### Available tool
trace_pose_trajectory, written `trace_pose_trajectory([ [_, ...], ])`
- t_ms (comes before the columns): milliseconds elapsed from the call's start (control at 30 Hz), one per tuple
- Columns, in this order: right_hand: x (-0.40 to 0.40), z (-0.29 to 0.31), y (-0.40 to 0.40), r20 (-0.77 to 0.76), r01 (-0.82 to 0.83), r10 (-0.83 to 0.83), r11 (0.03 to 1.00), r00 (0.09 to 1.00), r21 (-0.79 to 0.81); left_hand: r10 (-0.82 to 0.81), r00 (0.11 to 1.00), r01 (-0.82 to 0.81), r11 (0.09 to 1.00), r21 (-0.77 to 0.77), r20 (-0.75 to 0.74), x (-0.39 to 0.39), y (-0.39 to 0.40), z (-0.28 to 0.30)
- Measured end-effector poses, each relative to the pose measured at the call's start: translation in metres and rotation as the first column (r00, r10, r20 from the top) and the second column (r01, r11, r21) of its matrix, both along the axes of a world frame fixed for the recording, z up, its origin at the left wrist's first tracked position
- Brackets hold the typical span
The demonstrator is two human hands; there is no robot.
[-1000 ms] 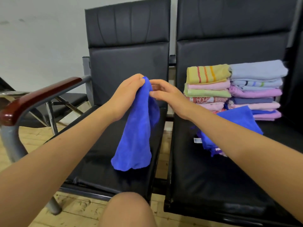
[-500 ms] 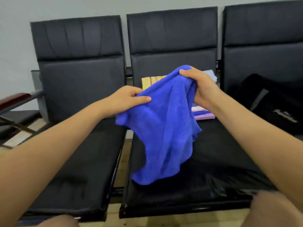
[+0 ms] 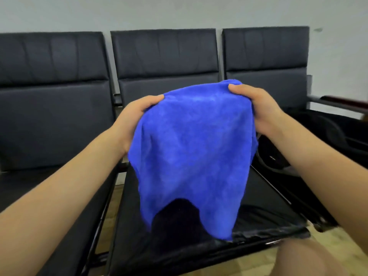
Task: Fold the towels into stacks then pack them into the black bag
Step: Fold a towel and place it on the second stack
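A bright blue towel (image 3: pixel 191 152) hangs spread out in front of me, above the middle chair's seat. My left hand (image 3: pixel 135 116) grips its upper left corner, thumb on top of the cloth. My right hand (image 3: pixel 256 108) grips the upper right corner in the same way. The towel's lower edge droops unevenly down to the seat. It hides the stacks of folded towels behind it. The black bag (image 3: pixel 310 144) lies on the right chair, partly behind my right forearm.
Three black padded chairs stand in a row against a pale wall: left chair (image 3: pixel 49 120), middle chair (image 3: pixel 167 56), right chair (image 3: pixel 266 54). A dark wooden armrest (image 3: pixel 342 101) sticks out at the far right. My knee (image 3: pixel 310 259) shows at the bottom right.
My hands have drawn apart along the towel's top edge, so it now hangs spread open and higher. My view has swung right; the towel now covers the stacks.
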State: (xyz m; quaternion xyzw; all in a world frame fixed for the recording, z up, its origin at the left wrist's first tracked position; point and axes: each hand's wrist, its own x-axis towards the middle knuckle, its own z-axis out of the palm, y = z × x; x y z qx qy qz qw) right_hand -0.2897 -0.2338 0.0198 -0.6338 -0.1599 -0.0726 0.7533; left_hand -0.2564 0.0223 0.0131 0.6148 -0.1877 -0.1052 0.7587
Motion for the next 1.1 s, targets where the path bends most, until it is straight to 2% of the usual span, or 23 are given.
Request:
trace_pose_trajectory([
  [67, 0.007, -0.012, -0.003, -0.027, 0.010, -0.009, 1.000, 1.000, 0.017, 0.023, 0.999, -0.020, 0.997, 0.080, -0.041, 0.011, -0.002, -0.007],
  [133, 0.021, -0.035, -0.006, -0.104, 0.021, -0.024, 0.999, 0.994, -0.027, 0.048, 0.990, -0.016, 0.973, 0.229, -0.136, 0.024, 0.001, -0.028],
  [200, 0.038, -0.068, -0.010, -0.181, 0.114, -0.165, 0.958, 0.970, -0.264, 0.120, 0.971, -0.037, 0.930, 0.365, -0.207, 0.039, 0.007, -0.059],
  [267, 0.054, -0.105, -0.014, -0.159, 0.180, -0.329, 0.792, 0.931, -0.584, 0.228, 0.955, -0.110, 0.867, 0.487, -0.190, 0.053, 0.014, -0.095],
  [300, 0.061, -0.122, -0.016, -0.133, 0.177, -0.362, 0.704, 0.922, -0.688, 0.276, 0.951, -0.156, 0.820, 0.551, -0.141, 0.061, 0.018, -0.111],
  [367, 0.071, -0.146, -0.014, -0.085, 0.136, -0.362, 0.545, 0.928, -0.827, 0.292, 0.956, -0.227, 0.690, 0.687, 0.023, 0.073, 0.026, -0.135],
  [433, 0.077, -0.157, -0.009, -0.016, 0.096, -0.345, 0.307, 0.939, -0.947, 0.241, 0.946, -0.319, 0.574, 0.754, 0.217, 0.081, 0.033, -0.145],
  [467, 0.081, -0.161, -0.008, 0.004, 0.087, -0.340, 0.229, 0.940, -0.969, 0.228, 0.925, -0.381, 0.538, 0.752, 0.305, 0.084, 0.034, -0.147],
  [500, 0.084, -0.165, -0.007, 0.011, 0.088, -0.343, 0.209, 0.939, -0.974, 0.226, 0.899, -0.437, 0.526, 0.730, 0.375, 0.087, 0.035, -0.148],
  [533, 0.088, -0.169, -0.007, 0.001, 0.090, -0.336, 0.248, 0.942, -0.965, 0.235, 0.877, -0.477, 0.535, 0.697, 0.419, 0.091, 0.036, -0.150],
  [633, 0.090, -0.174, -0.006, -0.102, 0.080, -0.301, 0.535, 0.948, -0.841, 0.316, 0.818, -0.568, 0.576, 0.588, 0.480, 0.097, 0.036, -0.153],
  [733, 0.089, -0.166, -0.008, -0.216, 0.084, -0.238, 0.832, 0.947, -0.549, 0.345, 0.782, -0.614, 0.571, 0.545, 0.519, 0.103, 0.037, -0.155],
  [767, 0.092, -0.162, -0.010, -0.235, 0.101, -0.228, 0.886, 0.945, -0.452, 0.344, 0.777, -0.619, 0.566, 0.544, 0.527, 0.105, 0.037, -0.157],
  [833, 0.103, -0.157, -0.012, -0.219, 0.186, -0.278, 0.913, 0.935, -0.363, 0.352, 0.771, -0.630, 0.544, 0.554, 0.531, 0.112, 0.037, -0.163],
  [967, 0.130, -0.169, -0.006, -0.145, 0.425, -0.522, 0.801, 0.840, -0.421, 0.371, 0.783, -0.622, 0.447, 0.643, 0.500, 0.128, 0.038, -0.181],
  [1100, 0.143, -0.198, -0.008, -0.180, 0.399, -0.592, 0.707, 0.786, -0.584, 0.386, 0.811, -0.574, 0.385, 0.723, 0.439, 0.138, 0.043, -0.196],
])
